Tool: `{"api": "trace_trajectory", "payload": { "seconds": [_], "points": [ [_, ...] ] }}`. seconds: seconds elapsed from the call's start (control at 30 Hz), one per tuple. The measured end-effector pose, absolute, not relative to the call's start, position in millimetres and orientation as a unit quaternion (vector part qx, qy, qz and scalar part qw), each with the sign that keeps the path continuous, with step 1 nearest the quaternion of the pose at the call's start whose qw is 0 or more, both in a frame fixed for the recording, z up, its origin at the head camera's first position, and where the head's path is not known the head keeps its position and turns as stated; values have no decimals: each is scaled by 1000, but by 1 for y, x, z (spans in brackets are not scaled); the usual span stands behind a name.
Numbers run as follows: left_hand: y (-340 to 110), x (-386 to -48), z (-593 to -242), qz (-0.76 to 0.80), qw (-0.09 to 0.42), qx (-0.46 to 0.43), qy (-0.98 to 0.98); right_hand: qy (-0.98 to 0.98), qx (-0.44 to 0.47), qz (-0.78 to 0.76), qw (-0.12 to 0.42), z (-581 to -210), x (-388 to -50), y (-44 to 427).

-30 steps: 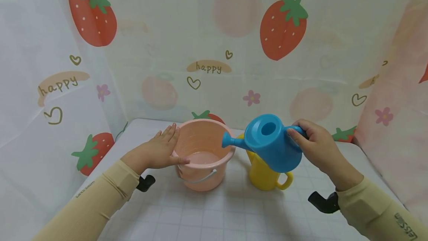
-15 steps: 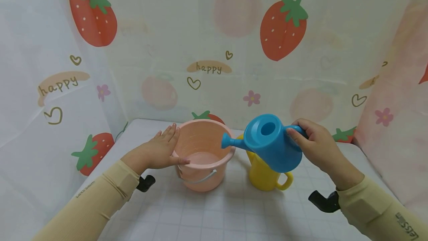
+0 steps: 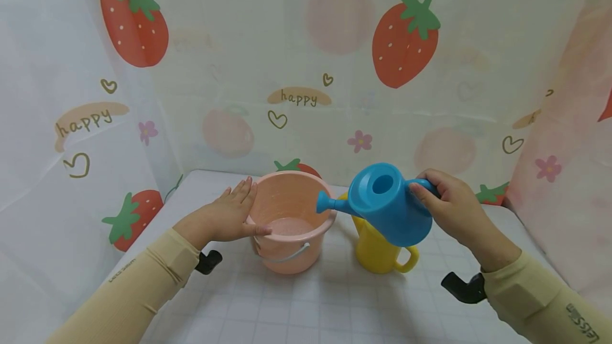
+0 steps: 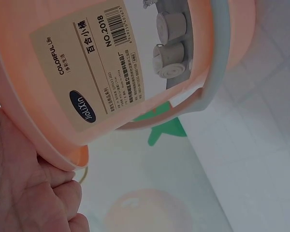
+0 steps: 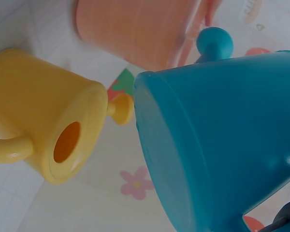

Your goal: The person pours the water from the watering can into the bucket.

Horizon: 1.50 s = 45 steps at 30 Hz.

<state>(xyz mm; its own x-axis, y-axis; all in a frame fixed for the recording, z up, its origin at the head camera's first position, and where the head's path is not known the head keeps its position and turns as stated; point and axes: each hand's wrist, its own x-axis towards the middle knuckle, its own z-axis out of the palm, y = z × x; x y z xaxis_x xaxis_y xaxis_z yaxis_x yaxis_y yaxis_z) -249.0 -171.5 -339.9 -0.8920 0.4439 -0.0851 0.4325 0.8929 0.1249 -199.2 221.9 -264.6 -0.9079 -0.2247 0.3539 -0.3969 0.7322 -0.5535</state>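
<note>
Left hand (image 3: pixel 222 217): spread, touching bucket (image 3: pixel 302 237)
Right hand (image 3: pixel 453 211): grips blue can (image 3: pixel 399 222)
Spout (image 3: pixel 341 205): points left, at bucket; whether over it, unclear

Dim, soft light greys the head view, with faint shadows on the desk (image 3: pixel 287 315). Small glare spots mark the blue can (image 5: pixel 217 125). On the label (image 4: pixel 89 63), the finest print seems slightly blurred.
</note>
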Motion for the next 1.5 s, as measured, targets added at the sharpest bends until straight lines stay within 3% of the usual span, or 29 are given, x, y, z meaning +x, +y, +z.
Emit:
{"api": "trace_trajectory", "payload": {
  "seconds": [1.5],
  "points": [
    [-172, -247, -340, 55, 57, 226, 971, -927, 175, 305, 134, -254, -194, 222]
  ]
}}
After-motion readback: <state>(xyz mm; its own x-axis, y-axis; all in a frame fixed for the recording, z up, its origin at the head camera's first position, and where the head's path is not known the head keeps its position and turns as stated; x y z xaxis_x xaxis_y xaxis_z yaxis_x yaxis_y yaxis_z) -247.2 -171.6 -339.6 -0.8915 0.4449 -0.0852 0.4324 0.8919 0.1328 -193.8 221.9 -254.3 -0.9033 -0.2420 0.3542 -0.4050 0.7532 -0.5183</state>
